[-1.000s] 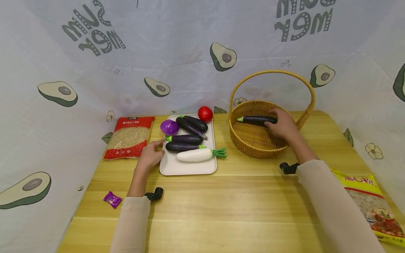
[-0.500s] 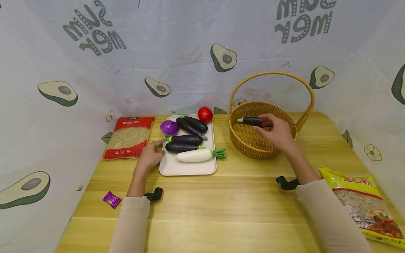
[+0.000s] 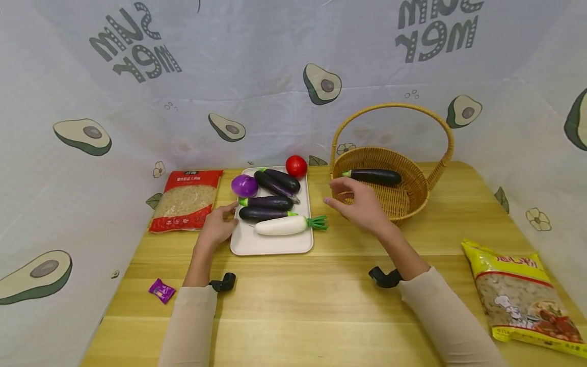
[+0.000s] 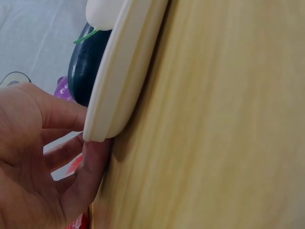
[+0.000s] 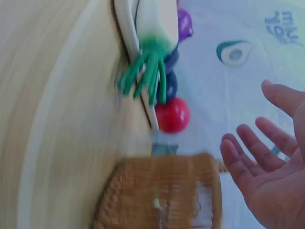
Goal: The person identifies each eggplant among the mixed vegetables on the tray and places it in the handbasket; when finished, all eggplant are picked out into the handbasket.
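Note:
My left hand (image 3: 219, 224) grips the left edge of a white tray (image 3: 270, 245); in the left wrist view its fingers and thumb (image 4: 90, 167) sit at the tray's rim. On the tray lie several eggplants (image 3: 268, 214), a purple onion-like vegetable (image 3: 245, 186), a white radish (image 3: 281, 226) with green stalks and a red tomato (image 3: 296, 166) at the far corner. My right hand (image 3: 359, 204), fingers spread and holding nothing, hovers in front of the wicker basket's left side (image 3: 415, 206). Inside the basket, one eggplant (image 3: 378, 176) rests near the back wall.
A red pasta bag (image 3: 188, 201) lies left of the tray, and a small purple wrapped candy (image 3: 162, 290) nearer the front. At right lies a yellow food bag (image 3: 523, 300). The basket's tall handle (image 3: 394, 105) arches over it. A printed cloth hangs behind the table.
My right hand has let go of the eggplant in the basket and moved left and toward me, out of the basket. The left hand has stayed at the tray.

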The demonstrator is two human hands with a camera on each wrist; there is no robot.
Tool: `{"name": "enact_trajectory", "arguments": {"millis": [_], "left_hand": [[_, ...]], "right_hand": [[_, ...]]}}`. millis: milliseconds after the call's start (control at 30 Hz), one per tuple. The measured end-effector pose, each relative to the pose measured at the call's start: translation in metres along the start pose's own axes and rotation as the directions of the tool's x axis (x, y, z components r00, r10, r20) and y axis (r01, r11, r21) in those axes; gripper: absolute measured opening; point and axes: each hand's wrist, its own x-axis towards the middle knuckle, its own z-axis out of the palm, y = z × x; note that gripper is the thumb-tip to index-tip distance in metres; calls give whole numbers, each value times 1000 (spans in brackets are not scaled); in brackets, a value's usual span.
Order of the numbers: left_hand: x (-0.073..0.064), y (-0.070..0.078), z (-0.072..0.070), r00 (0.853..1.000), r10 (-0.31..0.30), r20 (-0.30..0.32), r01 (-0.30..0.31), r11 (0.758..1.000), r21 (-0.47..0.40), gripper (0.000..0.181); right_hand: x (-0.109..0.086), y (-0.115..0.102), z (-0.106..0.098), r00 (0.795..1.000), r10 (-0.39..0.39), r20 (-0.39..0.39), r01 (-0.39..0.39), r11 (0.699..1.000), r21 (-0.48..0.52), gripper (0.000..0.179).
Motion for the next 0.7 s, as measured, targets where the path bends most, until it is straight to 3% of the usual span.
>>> {"name": "enact_trajectory", "arguments": {"millis": [333,700], "left_hand": [[0,2,1,1000,-15,-12,15,1000,5,58],[-1,1,1,1000,11,-26,-10,1000,18,57]], "right_hand": [[11,-9,35,989,28,148,-38,997,63,46],[20,-8,62,975,-25,219,-3,992,128,44]]}}
